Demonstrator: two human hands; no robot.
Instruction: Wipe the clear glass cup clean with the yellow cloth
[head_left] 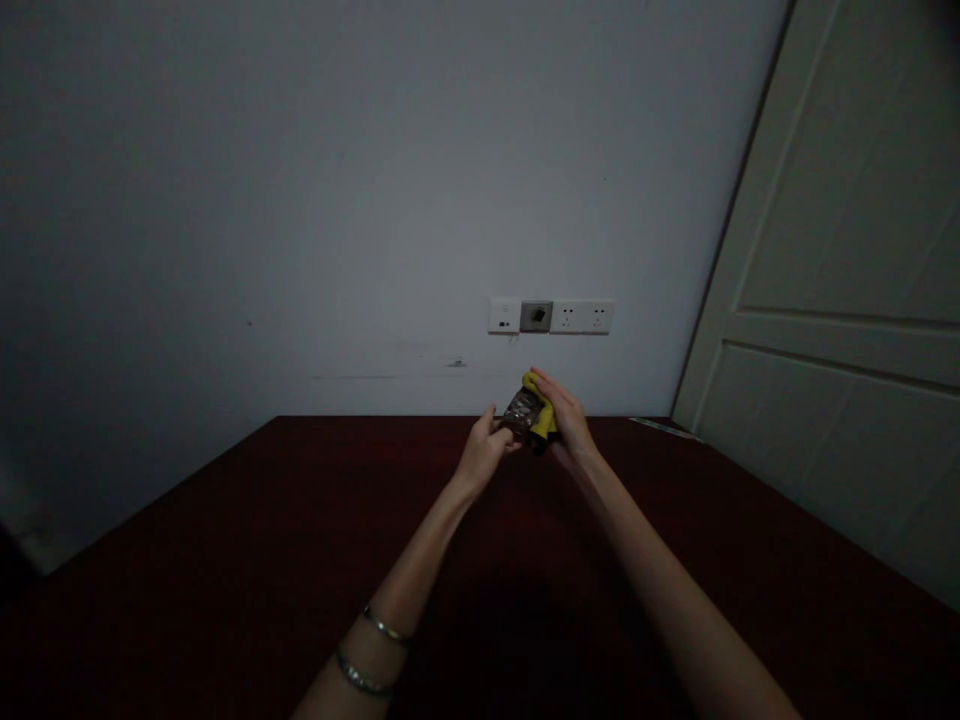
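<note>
My left hand (484, 450) is closed on the lower left side of a clear, shiny, ridged piece (520, 412) that looks like glass or plastic. Its thumb points up along the edge. My right hand (571, 418) wraps round a yellow piece (545, 420) with dark parts at its lower end; its exact kind is too small and dim to make out. The clear piece and the yellow one touch, held tilted between both hands above the table. Whether they are joined I cannot tell. The right palm hides part of the yellow piece.
A dark red table (337, 520) stretches out below my arms to a pale wall (360, 200). Wall sockets (581, 317) sit just above the hands. On the right stands a panelled door (840, 300), with a thin flat strip (664, 428) near the table's far right corner.
</note>
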